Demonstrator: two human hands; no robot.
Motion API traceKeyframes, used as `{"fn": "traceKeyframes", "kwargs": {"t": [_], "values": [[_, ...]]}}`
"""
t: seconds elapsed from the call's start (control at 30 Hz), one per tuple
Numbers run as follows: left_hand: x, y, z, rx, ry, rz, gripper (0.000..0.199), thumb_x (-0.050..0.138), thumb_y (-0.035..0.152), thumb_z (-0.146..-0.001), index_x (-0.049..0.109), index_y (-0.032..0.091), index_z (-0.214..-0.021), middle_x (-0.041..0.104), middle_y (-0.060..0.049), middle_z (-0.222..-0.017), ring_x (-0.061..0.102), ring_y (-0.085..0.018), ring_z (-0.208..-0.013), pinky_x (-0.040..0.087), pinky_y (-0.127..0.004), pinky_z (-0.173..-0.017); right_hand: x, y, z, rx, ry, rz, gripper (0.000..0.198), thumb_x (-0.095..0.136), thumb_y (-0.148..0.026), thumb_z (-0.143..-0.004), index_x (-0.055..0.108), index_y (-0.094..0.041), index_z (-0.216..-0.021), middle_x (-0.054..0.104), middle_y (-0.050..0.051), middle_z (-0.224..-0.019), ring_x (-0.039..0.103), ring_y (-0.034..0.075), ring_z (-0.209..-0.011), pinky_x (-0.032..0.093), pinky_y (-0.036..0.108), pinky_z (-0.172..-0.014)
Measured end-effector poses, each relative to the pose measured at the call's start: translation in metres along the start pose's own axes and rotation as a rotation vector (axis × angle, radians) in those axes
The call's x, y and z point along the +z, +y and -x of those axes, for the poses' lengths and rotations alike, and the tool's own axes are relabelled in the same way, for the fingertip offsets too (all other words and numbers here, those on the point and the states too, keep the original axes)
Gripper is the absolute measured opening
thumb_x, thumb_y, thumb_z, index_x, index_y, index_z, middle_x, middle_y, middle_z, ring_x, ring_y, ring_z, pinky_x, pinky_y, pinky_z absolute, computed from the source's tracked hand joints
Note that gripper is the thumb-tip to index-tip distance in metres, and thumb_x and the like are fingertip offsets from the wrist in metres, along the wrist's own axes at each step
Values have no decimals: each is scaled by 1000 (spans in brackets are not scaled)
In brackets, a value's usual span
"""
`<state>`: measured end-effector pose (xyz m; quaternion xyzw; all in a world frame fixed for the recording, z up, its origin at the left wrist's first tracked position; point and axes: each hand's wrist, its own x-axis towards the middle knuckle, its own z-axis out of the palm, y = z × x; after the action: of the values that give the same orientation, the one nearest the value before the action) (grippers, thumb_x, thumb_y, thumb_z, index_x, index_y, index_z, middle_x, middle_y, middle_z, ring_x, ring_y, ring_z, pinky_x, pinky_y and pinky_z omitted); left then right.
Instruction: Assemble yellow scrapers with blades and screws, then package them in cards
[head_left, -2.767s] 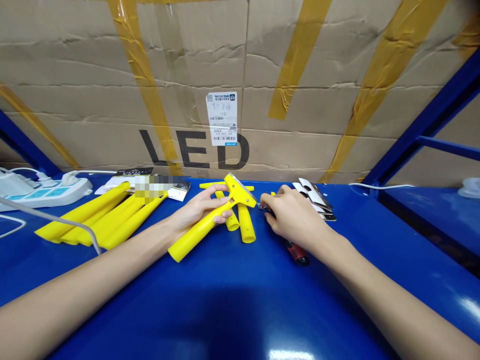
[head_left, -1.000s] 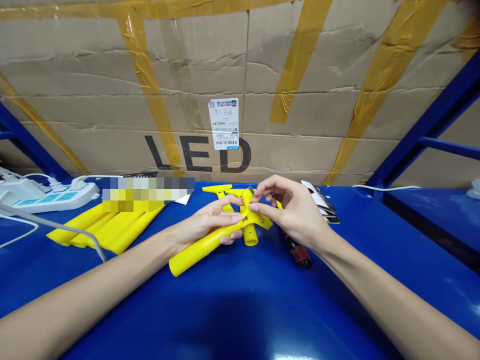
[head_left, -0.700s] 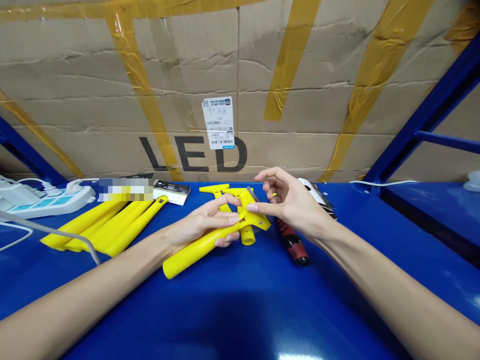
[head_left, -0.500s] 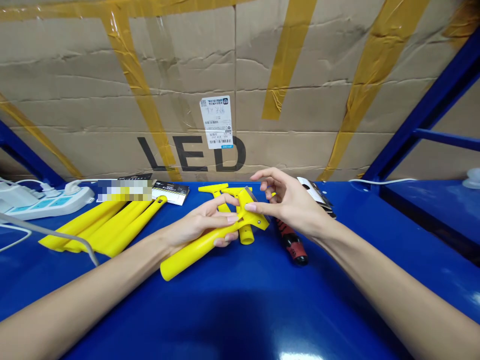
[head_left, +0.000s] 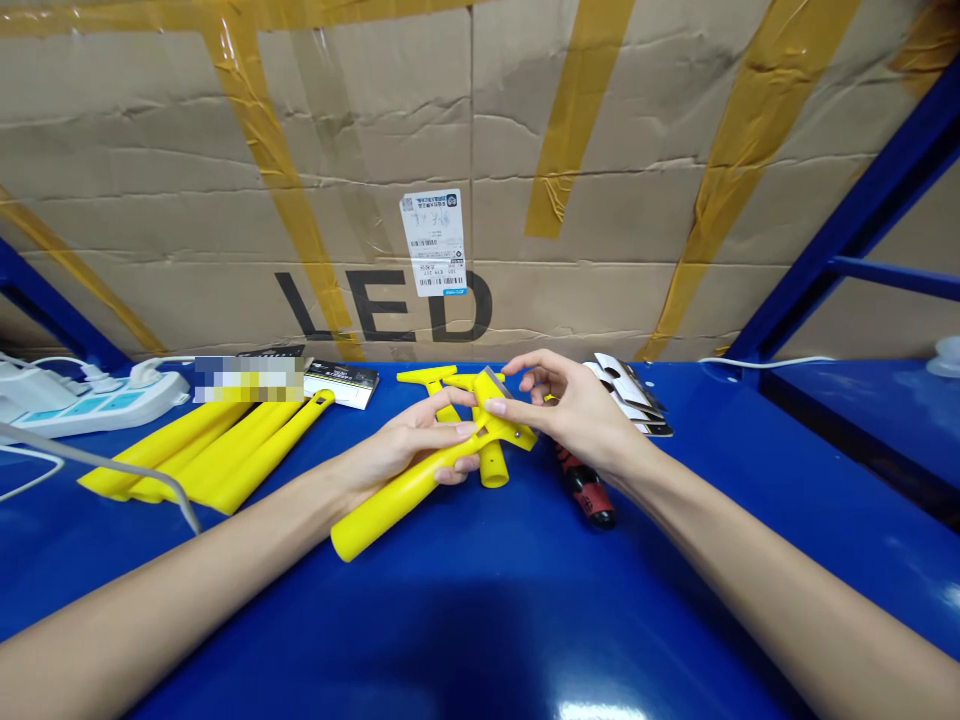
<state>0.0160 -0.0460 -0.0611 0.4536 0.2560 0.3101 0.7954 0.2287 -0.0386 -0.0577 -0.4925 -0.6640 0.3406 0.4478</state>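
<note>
My left hand (head_left: 420, 440) is wrapped round the neck of a yellow scraper (head_left: 386, 510), its handle slanting down to the left. A thin metal blade (head_left: 498, 384) runs along the scraper's head, and a small screw (head_left: 518, 434) shows at one corner. My right hand (head_left: 581, 415) presses its thumb on the head near the blade. Its index finger stretches above, and the other fingers curl partly out of sight. Beneath and behind lie more yellow scrapers (head_left: 494, 467), partly covered. A red and black screwdriver-like handle (head_left: 592, 498) rests below my right hand, its front end hidden.
Several yellow handles (head_left: 232, 465) lie at the left beside a black and white card (head_left: 341, 383). A white power strip (head_left: 112, 405) with cables is further left. More cards (head_left: 634, 390) lie behind my right hand. A taped cardboard box (head_left: 600, 290) stands along the back of the blue table (head_left: 420, 640).
The scraper has turned slightly, with its handle end shifting a little to the right. My right hand has moved slightly left, still at the scraper's head.
</note>
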Motion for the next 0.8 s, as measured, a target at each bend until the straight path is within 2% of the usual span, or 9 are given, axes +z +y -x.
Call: {"fn": "traceKeyframes", "kwargs": {"t": [0.17,0.2,0.27,0.33,0.4,0.47,0.57,0.67,0.8], "values": [[-2,2,-1,11,33,60,29,72,12,-86,56,19,-109,62,-4,-78,57,-10,-58,37,-17,-50,-12,-2,-4,7,31,59,52,81,-58,-69,65,-21,-102,59,-1,-83,50,13,-65,42,28,-57],[-2,3,-1,18,47,73,29,72,10,-85,56,19,-107,62,-4,-79,57,-10,-58,37,-17,-49,-19,-2,-4,9,25,160,47,78,-59,-73,63,-22,-97,59,-1,-79,52,14,-63,41,27,-55],[-3,4,-2,31,68,91,28,72,9,-85,56,18,-106,62,-4,-79,57,-9,-56,37,-17,-49,-35,-5,-3,-3,-41,572,38,74,-57,-77,58,-23,-82,57,-2,-64,50,15,-56,34,28,-51],[-4,5,-2,43,76,102,26,70,9,-85,56,18,-106,63,-5,-79,56,-9,-55,38,-17,-48,-48,-9,1,48,-124,943,45,80,-60,-68,53,-23,-67,57,1,-60,47,16,-53,28,30,-48],[-6,6,-3,47,76,101,25,69,9,-87,56,18,-106,64,-5,-81,57,-9,-56,40,-17,-49,-52,-15,7,160,-222,1093,51,81,-65,-63,51,-24,-64,60,4,-60,49,18,-52,29,31,-48],[-7,8,-2,45,73,98,25,69,9,-87,56,19,-106,65,-5,-82,57,-9,-57,41,-18,-51,-48,-21,11,234,-286,1083,46,77,-62,-71,51,-25,-63,60,5,-58,51,19,-50,32,32,-48],[-8,9,-2,42,69,88,25,70,10,-87,56,20,-106,64,-5,-83,57,-10,-58,42,-17,-51,-35,-25,15,293,-370,988,33,73,-42,-79,50,-25,-61,59,3,-53,55,19,-49,35,32,-48],[-10,9,-2,37,78,73,24,68,11,-88,56,20,-106,62,-3,-79,56,-9,-56,41,-16,-51,-26,-23,16,226,-343,972,32,75,-27,-72,46,-25,-59,58,1,-53,55,18,-51,34,31,-48],[-13,8,-3,44,91,84,25,68,9,-87,56,20,-106,61,-3,-78,55,-9,-56,41,-16,-50,-35,-23,15,124,-291,901,31,69,-20,-71,42,-24,-58,58,-1,-51,51,16,-49,32,29,-47]]}}
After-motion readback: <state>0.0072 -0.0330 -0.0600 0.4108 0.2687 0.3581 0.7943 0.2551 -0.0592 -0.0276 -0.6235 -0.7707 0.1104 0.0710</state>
